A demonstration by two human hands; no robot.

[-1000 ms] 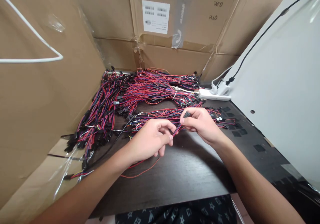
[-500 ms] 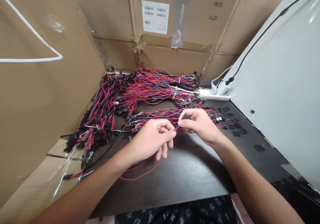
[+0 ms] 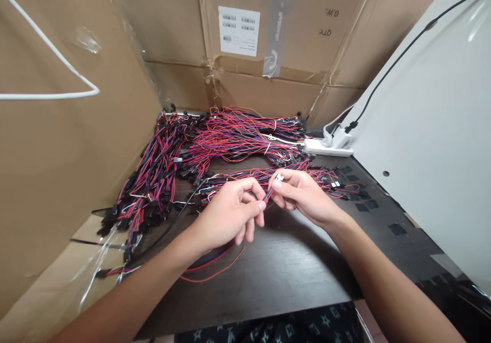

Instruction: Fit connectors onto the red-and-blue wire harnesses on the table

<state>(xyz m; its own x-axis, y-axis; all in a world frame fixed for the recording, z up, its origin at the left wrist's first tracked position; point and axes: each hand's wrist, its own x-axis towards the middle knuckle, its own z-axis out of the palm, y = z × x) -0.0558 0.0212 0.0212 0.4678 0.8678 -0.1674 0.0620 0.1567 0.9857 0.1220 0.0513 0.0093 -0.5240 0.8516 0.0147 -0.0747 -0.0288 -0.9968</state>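
My left hand point(image 3: 240, 210) pinches a thin strand of red and dark wires point(image 3: 268, 196) between thumb and forefinger, with its other fingers loosely curled. Close on its right, my right hand point(image 3: 297, 195) grips a small white connector point(image 3: 279, 178) at the end of those wires. Under my left wrist, red and dark wires of a harness curve out over the dark table point(image 3: 284, 266). Just behind both hands lies a row of red, blue and black wire harnesses point(image 3: 245, 176).
Tied wire bundles point(image 3: 233, 133) lie at the back, and another heap point(image 3: 153, 164) runs down the left side. A white power strip point(image 3: 328, 147) with plugs sits at the back right. Cardboard point(image 3: 172, 26) walls the back and left; a white panel point(image 3: 429, 97) stands right.
A white connector now shows at my right fingertips, where a black one showed before. My right hand has turned slightly and come a little nearer my left hand.
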